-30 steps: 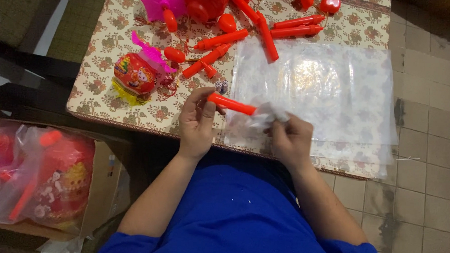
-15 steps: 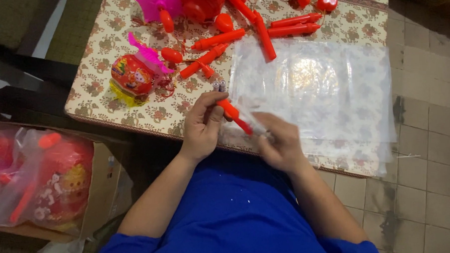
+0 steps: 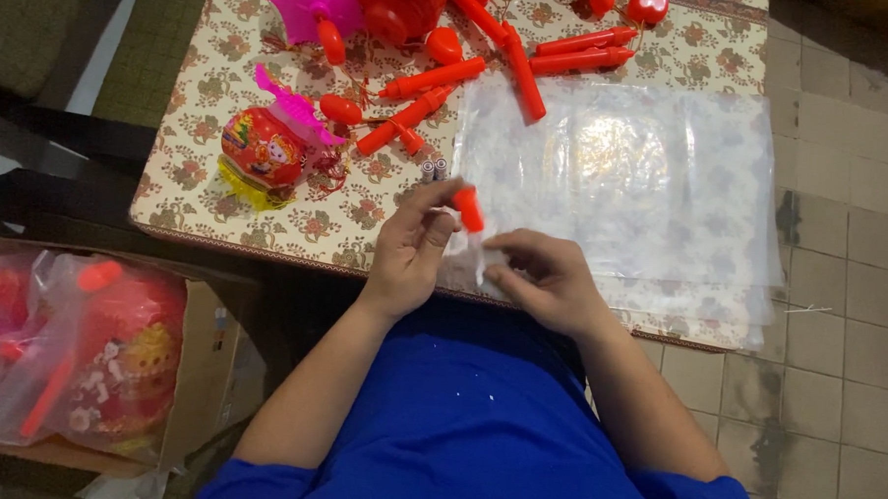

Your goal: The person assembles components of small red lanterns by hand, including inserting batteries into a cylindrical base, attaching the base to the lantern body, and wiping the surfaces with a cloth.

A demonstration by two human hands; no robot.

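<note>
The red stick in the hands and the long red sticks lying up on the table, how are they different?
The red stick is pinched in the left hand; the long red sticks lie loose on the flowered table. Only a short end of the held one shows; the others show whole. The held one stands almost upright; the others lie flat. Both are bright red.

Beyond the left hand, red sticks and a round lantern crowd the bench. Beyond and outward of the right hand lies only a flat stack of clear bags, leaving open passage above.
</note>
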